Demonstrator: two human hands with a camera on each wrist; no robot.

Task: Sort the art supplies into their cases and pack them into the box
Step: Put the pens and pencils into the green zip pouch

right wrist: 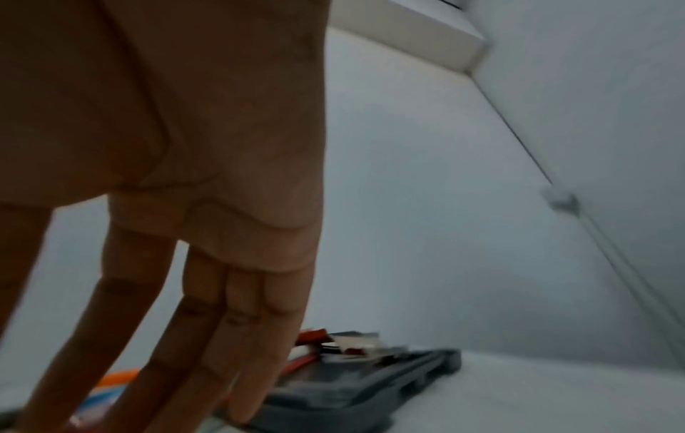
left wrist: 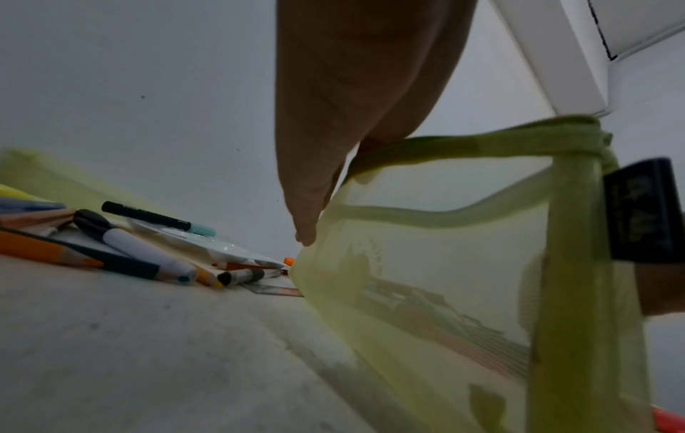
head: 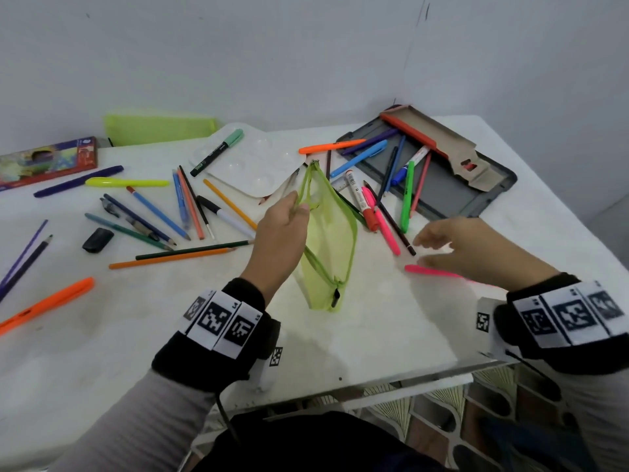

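Note:
A lime-green mesh zip pouch (head: 328, 240) stands on edge mid-table with its zip open. My left hand (head: 284, 226) pinches the pouch's upper rim (left wrist: 426, 140) and holds it up. My right hand (head: 456, 247) hovers palm down to the right of the pouch, fingers (right wrist: 207, 337) straight and spread, holding nothing. A pink highlighter (head: 432, 271) lies on the table just under that hand. More pink, red and green markers (head: 381, 212) lie just beyond the pouch.
Pencils and pens (head: 163, 219) are scattered over the left of the white table (head: 391, 328). A white palette (head: 252, 165) with a green marker sits behind. A grey tray (head: 452, 195) holds pens and a cardboard sleeve at back right. A second green pouch (head: 156, 129) and a coloured-pencil box (head: 47, 161) lie far left.

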